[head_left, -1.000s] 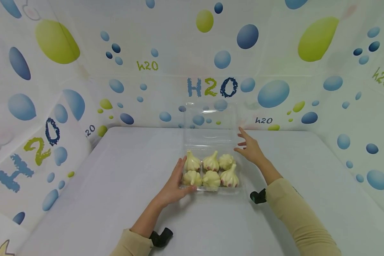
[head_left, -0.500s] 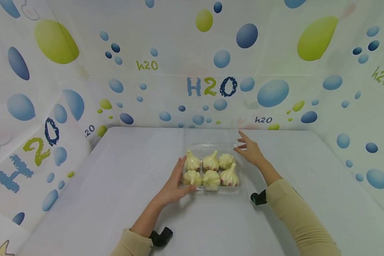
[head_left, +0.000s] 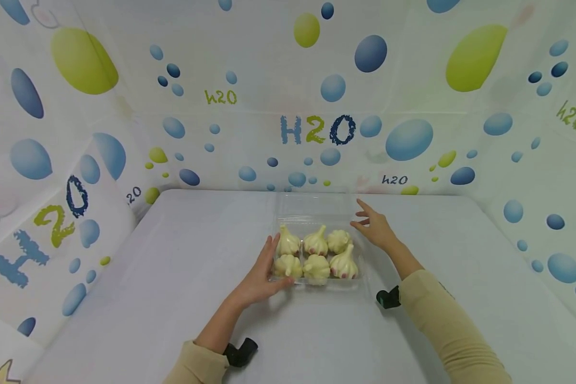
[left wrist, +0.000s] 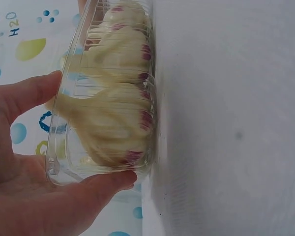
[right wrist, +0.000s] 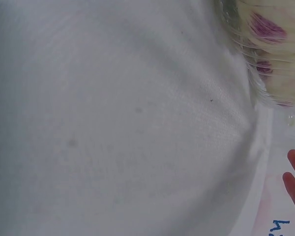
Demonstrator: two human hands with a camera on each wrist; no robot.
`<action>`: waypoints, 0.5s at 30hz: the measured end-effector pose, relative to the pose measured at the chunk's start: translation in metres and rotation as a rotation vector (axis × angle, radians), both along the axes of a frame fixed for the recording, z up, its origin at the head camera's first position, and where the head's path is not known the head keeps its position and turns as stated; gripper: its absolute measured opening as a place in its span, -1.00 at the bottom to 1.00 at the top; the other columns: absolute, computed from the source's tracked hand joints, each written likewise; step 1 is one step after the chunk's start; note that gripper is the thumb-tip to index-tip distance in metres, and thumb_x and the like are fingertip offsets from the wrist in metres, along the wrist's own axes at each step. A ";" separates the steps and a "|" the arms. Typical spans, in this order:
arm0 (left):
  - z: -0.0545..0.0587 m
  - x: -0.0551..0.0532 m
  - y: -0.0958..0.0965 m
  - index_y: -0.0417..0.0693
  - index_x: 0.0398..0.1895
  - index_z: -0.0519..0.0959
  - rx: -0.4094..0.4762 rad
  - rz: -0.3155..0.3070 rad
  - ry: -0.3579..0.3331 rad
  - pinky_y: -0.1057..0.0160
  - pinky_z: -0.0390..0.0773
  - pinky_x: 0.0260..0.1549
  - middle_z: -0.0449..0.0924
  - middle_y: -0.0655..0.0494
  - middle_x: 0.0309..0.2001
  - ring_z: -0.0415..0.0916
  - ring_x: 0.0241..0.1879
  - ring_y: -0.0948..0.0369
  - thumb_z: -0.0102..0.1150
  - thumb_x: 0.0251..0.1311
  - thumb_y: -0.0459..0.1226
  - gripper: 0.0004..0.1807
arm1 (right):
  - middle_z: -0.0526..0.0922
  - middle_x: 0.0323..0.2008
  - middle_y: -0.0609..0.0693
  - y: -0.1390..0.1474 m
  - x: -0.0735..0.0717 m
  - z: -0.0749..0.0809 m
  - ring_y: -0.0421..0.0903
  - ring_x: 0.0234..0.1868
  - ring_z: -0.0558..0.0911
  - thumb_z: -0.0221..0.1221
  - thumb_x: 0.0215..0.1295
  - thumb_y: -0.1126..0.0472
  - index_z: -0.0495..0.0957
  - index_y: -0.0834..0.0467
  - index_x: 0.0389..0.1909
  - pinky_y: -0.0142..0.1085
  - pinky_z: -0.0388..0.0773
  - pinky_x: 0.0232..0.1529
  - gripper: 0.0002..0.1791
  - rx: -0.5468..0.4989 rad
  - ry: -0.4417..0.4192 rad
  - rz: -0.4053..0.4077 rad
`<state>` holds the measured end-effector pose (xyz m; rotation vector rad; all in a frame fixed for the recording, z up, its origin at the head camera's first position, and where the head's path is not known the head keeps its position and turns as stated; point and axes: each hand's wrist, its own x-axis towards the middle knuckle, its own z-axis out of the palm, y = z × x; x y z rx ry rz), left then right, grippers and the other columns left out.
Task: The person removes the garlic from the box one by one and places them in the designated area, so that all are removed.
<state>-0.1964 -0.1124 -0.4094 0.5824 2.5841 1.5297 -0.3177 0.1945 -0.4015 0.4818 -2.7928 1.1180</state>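
Observation:
A clear plastic clamshell container (head_left: 345,278) stands on the table, holding several garlic bulbs (head_left: 317,267) in two rows. Its hinged lid (head_left: 314,204) lies folded back behind the base. My left hand (head_left: 259,280) holds the front left corner, thumb along the front and fingers along the left side. In the left wrist view that hand's fingertips touch the container wall (left wrist: 103,88), with garlic visible through it. My right hand (head_left: 375,224) is beside the lid's right edge, fingers extended and spread; contact with it cannot be made out. Only its fingertips show in the right wrist view.
The white table (head_left: 192,240) ends at a wall (head_left: 249,144) printed with blue and green drops and H2O lettering. A black wrist device sits at each sleeve, on the left (head_left: 241,352) and on the right (head_left: 389,297).
The lid, standing up behind the base one second ago, has dropped backward and down to the table. My right hand has shifted down slightly; the left has stayed in place.

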 end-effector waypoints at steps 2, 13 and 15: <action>0.000 -0.001 0.000 0.02 0.45 -0.25 -0.001 0.000 0.001 -0.25 -0.04 0.17 -0.45 -0.23 0.41 -0.42 0.37 -0.13 0.28 0.05 -0.20 0.05 | 0.45 0.05 0.36 0.000 0.000 0.000 0.24 -0.05 0.53 0.14 0.26 0.19 -0.01 0.24 0.39 0.02 0.46 -0.10 -0.25 0.010 0.009 -0.006; -0.003 -0.001 0.000 0.12 0.45 -0.24 -0.008 0.012 -0.035 -0.23 0.00 0.17 -0.47 -0.14 0.42 -0.41 0.37 -0.10 0.25 0.07 -0.15 0.02 | 0.49 0.02 0.32 0.007 0.002 0.007 0.20 -0.11 0.56 0.17 0.22 0.02 0.15 0.23 0.33 -0.02 0.49 -0.11 -0.27 0.004 0.066 -0.039; -0.004 -0.001 0.001 0.11 0.45 -0.25 -0.014 0.020 -0.028 -0.24 -0.02 0.17 -0.47 -0.14 0.42 -0.41 0.38 -0.10 0.25 0.07 -0.13 0.03 | 0.49 0.02 0.32 0.007 0.003 0.011 0.19 -0.11 0.57 0.18 0.20 0.00 0.17 0.22 0.32 -0.03 0.49 -0.11 -0.26 -0.015 0.069 -0.039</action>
